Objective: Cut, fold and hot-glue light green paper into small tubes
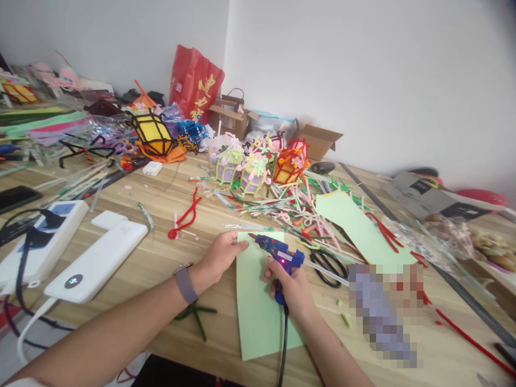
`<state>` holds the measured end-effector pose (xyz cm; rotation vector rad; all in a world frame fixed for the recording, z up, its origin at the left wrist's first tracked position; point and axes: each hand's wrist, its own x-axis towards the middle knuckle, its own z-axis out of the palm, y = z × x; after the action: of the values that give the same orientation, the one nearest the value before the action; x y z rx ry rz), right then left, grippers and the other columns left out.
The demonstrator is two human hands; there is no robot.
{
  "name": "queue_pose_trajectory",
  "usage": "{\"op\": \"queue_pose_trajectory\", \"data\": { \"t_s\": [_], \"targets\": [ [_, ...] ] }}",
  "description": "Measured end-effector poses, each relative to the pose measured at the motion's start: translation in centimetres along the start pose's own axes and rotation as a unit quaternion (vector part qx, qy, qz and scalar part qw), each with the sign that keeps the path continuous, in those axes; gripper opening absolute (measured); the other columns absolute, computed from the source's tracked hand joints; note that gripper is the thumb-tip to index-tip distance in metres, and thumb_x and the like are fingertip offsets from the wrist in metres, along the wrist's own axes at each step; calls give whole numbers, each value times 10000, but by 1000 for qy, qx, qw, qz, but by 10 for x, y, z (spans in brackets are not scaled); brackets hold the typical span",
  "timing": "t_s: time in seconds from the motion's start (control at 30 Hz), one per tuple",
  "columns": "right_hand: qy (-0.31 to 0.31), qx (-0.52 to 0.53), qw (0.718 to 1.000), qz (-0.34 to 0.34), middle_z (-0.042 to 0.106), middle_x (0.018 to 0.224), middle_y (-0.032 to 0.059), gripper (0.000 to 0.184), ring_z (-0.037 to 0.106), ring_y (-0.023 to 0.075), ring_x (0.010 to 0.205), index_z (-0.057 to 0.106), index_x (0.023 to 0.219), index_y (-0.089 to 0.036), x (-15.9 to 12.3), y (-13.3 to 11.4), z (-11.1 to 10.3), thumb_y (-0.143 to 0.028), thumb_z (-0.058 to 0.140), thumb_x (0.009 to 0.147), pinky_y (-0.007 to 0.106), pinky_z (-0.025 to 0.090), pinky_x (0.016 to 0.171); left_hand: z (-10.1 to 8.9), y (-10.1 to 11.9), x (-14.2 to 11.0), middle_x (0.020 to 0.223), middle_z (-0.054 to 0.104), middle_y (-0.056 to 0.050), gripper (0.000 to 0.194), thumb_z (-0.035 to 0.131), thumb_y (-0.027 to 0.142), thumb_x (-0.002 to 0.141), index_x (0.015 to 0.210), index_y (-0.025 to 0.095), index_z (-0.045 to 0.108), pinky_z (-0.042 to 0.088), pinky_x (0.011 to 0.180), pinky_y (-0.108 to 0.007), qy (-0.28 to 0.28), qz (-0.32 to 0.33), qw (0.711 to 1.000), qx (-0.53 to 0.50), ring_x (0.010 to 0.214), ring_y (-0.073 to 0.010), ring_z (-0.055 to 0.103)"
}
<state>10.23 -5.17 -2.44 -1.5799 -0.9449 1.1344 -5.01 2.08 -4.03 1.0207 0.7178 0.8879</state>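
My right hand (292, 285) is wrapped round a blue hot glue gun (282, 252) with a small red light lit. A clear glue stick (324, 270) sticks out of its back, and a black cord runs down. The nozzle points left over the upper end of a light green sheet of paper (260, 317). At that sheet's top left corner, my left hand (220, 255) pinches the edge between thumb and fingers. Black-handled scissors (329, 267) lie just right of the glue gun. A dark green pipe-cleaner piece (197, 314) rests beneath my left wrist.
Small pipe-cleaner lanterns (252, 172) stand beyond my hands, with loose pipe-cleaner scraps (282, 207) around. Another green sheet (358, 228) lies right. A white power bank (99, 263) and power strip (44, 236) occupy the left. A red bag (193, 83) stands at the back.
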Motion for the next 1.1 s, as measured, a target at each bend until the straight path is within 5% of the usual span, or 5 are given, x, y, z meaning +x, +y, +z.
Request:
{"op": "queue_pose_trajectory", "data": {
  "t_s": [0.47,1.1],
  "targets": [
    [10,7,1000,27,460,389,-35,523,437,73,317,466,442,-192,-1,-3,2,-639,705,569,210,354,363,1,1,0,791,752,-66,327,719,329,686,939,123,701,514,663,-328,28,-5,1000,1,685,-223,680],
    [18,-18,1000,2,445,385,-35,505,425,85,333,448,448,-206,-1,3,1,-603,692,644,225,360,378,2,3,-2,814,755,-69,302,718,323,701,938,136,703,526,676,-339,19,3,1000,-7,709,-236,695]
  ]
}}
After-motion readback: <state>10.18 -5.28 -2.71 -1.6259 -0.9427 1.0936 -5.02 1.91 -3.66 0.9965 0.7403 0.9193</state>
